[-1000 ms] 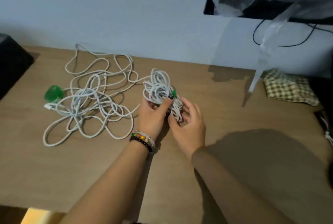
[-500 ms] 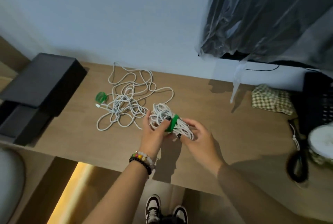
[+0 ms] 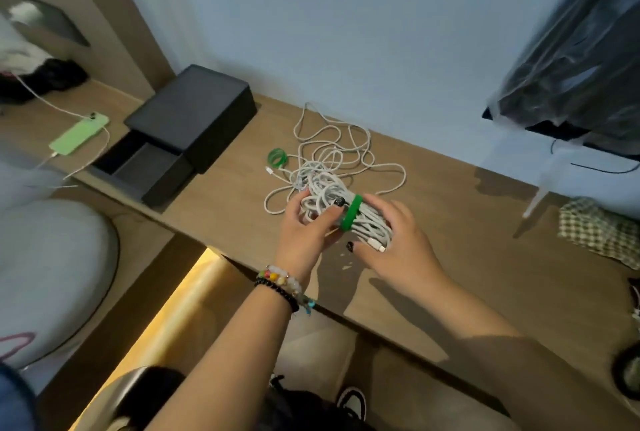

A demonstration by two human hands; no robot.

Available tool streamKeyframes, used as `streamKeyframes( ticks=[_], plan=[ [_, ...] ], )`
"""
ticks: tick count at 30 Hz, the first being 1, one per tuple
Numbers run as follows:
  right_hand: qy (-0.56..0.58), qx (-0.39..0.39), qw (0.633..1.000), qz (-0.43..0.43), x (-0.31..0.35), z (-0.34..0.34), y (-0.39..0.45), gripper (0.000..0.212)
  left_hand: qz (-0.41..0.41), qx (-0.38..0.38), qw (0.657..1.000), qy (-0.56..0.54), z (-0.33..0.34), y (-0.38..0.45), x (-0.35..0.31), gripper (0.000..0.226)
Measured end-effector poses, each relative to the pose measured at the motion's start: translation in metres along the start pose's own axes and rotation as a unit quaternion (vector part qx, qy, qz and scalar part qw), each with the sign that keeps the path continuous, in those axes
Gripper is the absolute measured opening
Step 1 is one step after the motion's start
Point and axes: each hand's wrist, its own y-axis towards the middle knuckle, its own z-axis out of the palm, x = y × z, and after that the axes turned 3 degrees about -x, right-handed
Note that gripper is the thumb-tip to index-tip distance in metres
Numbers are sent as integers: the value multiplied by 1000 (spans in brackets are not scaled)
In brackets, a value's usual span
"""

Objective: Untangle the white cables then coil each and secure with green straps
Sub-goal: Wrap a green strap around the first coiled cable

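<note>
Lifted clear of the wooden desk (image 3: 467, 257) since the earlier frames, the coiled white cable (image 3: 360, 219) now sits between both hands above the desk's near edge, where a moment ago it hung low over the tabletop; the view has also pulled back and swung left, bringing in a black box (image 3: 194, 112) and a green phone (image 3: 80, 134). Behind the hands, the loose white cable (image 3: 332, 160) sprawls in its tangle on the desk as before, with the spare green strap (image 3: 277, 158) just beside its left edge. Left hand (image 3: 304, 233) grips the bundle's left half, fingers curled around the loops and thumb pressed by the band. Right hand (image 3: 398, 243) cups the right end, fingers curled over the strands near a plug. A green strap (image 3: 353, 213), only a sliver one second back, now rings the coil's middle fully. By my reading, this first cable is secured or nearly so; the second remains entirely undone
</note>
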Motion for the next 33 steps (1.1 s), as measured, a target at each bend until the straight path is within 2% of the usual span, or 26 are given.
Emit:
streamKeyframes(
  ticks=[3, 11, 18, 21, 27, 31, 33],
  plan=[
    [-27, 16, 999, -38, 28, 32, 17, 71, 13, -8, 1000, -1, -39, 8, -24, 46],
    [-46, 52, 993, -94, 111, 146, 62, 70, 23, -35, 999, 24, -177, 48, -82, 48],
    [-57, 94, 983, -144, 186, 238, 105, 67, -13, -67, 998, -12, -282, 87, -126, 41],
    [-71, 110, 978, -160, 206, 269, 121, 69, -34, -80, 996, -20, -310, 98, -141, 37],
    [-67, 145, 976, -150, 229, 303, 156, 64, -52, -82, 995, 5, -343, 122, -159, 43],
    [-54, 155, 978, -129, 232, 318, 191, 67, -45, -80, 996, 15, -345, 146, -175, 25],
    [-38, 157, 980, -118, 233, 319, 208, 67, -49, -76, 996, 17, -346, 161, -185, 27]
  ],
)
